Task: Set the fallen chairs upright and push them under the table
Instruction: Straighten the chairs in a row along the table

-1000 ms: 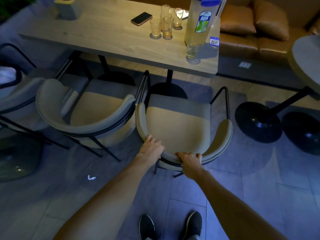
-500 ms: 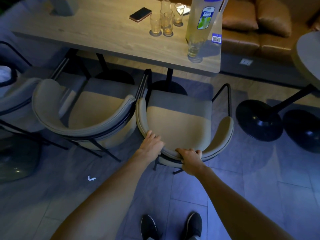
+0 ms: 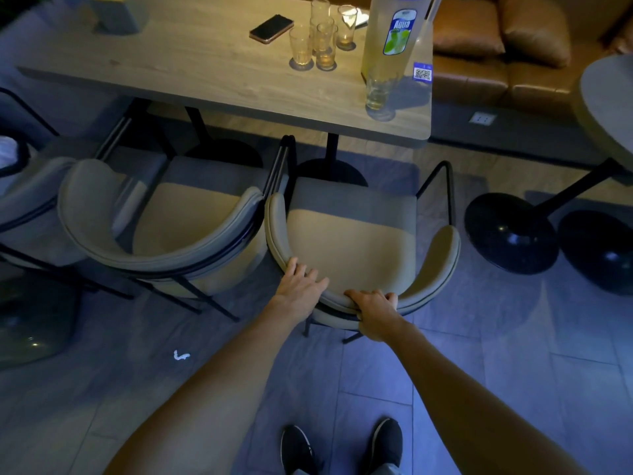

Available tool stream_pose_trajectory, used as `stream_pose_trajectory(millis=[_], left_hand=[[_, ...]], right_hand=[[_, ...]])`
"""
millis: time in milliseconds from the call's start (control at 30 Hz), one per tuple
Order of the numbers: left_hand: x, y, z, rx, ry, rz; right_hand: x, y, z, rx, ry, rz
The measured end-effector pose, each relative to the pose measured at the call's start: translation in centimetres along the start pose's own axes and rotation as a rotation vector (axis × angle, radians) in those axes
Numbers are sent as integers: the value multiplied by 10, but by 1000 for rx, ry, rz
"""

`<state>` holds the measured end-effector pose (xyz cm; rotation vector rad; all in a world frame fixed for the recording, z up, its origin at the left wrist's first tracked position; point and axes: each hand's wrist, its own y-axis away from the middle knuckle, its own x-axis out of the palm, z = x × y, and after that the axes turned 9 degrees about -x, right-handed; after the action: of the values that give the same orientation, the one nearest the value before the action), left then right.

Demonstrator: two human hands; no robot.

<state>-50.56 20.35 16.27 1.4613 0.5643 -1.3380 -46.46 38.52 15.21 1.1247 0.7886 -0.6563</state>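
A beige upholstered chair [image 3: 356, 234] with a curved backrest and black metal frame stands upright in front of me, facing the wooden table [image 3: 212, 73]. Its front legs are near the table's black pedestal base. My left hand [image 3: 299, 286] lies over the left part of the backrest, fingers spread on it. My right hand [image 3: 375, 308] is curled around the backrest's rear rim. A second identical chair [image 3: 161, 231] stands upright just to the left, its armrest frame touching the first chair's.
On the table sit a phone [image 3: 271, 28], several glasses [image 3: 318, 39] and a tall water jug [image 3: 394, 36]. A round side table's black bases [image 3: 510, 234] stand on the right. A brown sofa [image 3: 496, 53] lies behind. Another chair [image 3: 24, 200] is at far left.
The chair has slid slightly forward toward the table with both hands on its backrest. The view has shifted forward with it.
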Motion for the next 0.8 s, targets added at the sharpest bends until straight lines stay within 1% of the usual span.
stream_pose_trajectory(millis=[267, 600, 700, 800], left_hand=[[2, 1, -1, -19, 27, 6], [8, 8, 3, -6, 87, -74], [10, 21, 10, 27, 138, -122], [1, 40, 18, 17, 194, -151]], right_hand=[[3, 0, -1, -3, -8, -14], [5, 0, 7, 47, 2, -20], [-3, 5, 18, 53, 8, -1], [-13, 16, 32, 58, -19, -24]])
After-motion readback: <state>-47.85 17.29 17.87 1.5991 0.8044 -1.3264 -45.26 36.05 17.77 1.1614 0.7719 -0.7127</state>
